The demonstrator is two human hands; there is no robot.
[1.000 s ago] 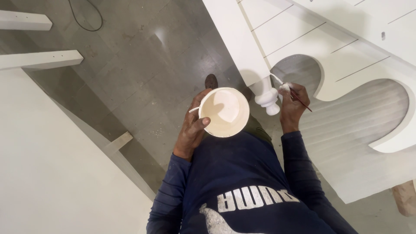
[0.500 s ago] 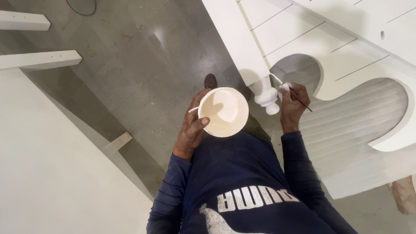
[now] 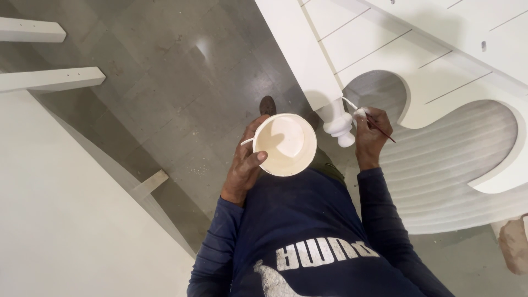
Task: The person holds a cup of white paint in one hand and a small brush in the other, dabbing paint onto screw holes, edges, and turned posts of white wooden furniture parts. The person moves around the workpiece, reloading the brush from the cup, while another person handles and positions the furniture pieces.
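My left hand (image 3: 246, 165) grips a round white bowl of pale paint (image 3: 285, 144) in front of my chest. My right hand (image 3: 370, 131) holds a thin paintbrush (image 3: 367, 117) with a dark red handle. Its white tip rests against the turned white leg (image 3: 339, 123) of a white wooden furniture piece (image 3: 440, 66) with curved cut-outs. I wear a dark blue long-sleeved top.
The white furniture fills the upper right, with ribbed white panelling (image 3: 451, 170) behind its cut-outs. A large white panel (image 3: 60, 220) lies at the lower left, and white beams (image 3: 49, 80) stick out at the upper left. Grey concrete floor (image 3: 181, 82) lies between them.
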